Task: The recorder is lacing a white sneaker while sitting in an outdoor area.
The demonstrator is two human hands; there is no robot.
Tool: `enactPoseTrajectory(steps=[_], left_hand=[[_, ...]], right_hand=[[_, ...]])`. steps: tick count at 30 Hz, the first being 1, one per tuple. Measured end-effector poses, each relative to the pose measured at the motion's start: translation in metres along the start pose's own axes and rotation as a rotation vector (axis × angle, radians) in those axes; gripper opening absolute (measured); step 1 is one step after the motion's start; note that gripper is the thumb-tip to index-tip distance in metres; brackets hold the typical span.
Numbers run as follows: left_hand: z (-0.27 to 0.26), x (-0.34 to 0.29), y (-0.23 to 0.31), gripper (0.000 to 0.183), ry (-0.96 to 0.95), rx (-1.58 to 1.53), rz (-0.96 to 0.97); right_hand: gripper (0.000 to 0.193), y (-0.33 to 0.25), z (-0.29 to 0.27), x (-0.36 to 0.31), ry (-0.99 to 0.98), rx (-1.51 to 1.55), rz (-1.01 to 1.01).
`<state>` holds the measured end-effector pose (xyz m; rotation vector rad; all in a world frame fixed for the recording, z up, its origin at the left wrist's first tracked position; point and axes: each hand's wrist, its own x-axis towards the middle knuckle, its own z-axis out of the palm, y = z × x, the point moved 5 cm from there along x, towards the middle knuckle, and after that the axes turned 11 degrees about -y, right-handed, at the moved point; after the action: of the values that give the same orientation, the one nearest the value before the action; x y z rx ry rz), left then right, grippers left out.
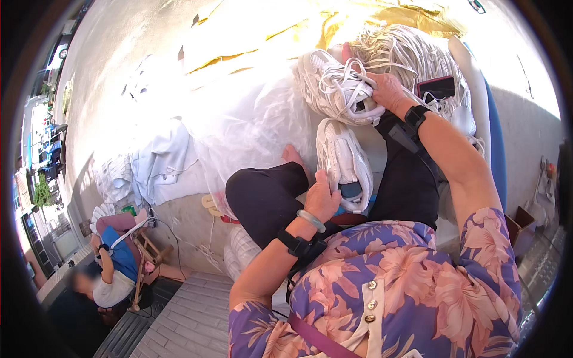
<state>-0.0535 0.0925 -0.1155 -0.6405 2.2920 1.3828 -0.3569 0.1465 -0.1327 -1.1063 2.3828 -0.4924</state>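
- One co-worker (116, 286), far left, seated apart beside a wooden frame (152, 247).
- Pale blue cloth (161, 161), heaped on the ground, next to the sheeting.
- Translucent white plastic sheeting (256, 125), spread wide; presumably laid to keep white goods off the ground.
- Left hand (321, 201), bangle at the wrist: grasping the lower sneaker by its near side, thumb uppermost, apparently to steady it.
- Upper sneaker (322, 74), white, laced, farther from the body, opening turned toward the right hand, likely for easy reach.
- Lower sneaker (337, 146), white, dark blue inside, between the legs, where the thighs probably help keep it from rolling.
- Right hand (389, 92): grasping the upper sneaker at its laced opening; whether lace or collar edge is pinched, cannot tell.
- Bundle of white shoelaces (397, 51), heaped just beyond the right hand, seemingly for reach.
- Smartphone (439, 88), dark-screened, lying on the bundle.
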Motion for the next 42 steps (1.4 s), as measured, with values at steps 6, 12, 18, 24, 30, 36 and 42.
enactPoseTrajectory(steps=[6,12,18,24,30,36,42], left_hand=[[0.002,-0.011,0.006,0.047,-0.158,-0.097,-0.103],[0.0,-0.007,0.0,0.048,-0.219,-0.21,-0.098],[0.002,-0.019,0.001,0.047,-0.221,-0.24,-0.103],[0.003,-0.017,-0.005,0.046,-0.274,-0.293,-0.194],[0.005,-0.009,0.003,0.045,-0.238,-0.223,-0.089],[0.006,-0.016,0.008,0.045,-0.261,-0.286,-0.144],[-0.004,-0.008,0.02,0.039,-0.203,-0.222,-0.036]], right_hand=[[0.033,-0.006,0.012,0.009,-0.053,0.045,0.048],[0.026,-0.003,0.025,0.019,-0.035,0.011,0.025],[0.034,-0.011,0.021,0.0,-0.105,-0.055,0.077],[0.024,0.005,0.041,-0.004,0.02,-0.055,-0.042],[0.026,-0.001,0.04,0.034,-0.049,-0.067,0.007],[0.021,-0.002,0.042,0.049,-0.164,-0.113,0.094],[0.016,0.013,0.047,0.074,-0.204,-0.086,0.099]])
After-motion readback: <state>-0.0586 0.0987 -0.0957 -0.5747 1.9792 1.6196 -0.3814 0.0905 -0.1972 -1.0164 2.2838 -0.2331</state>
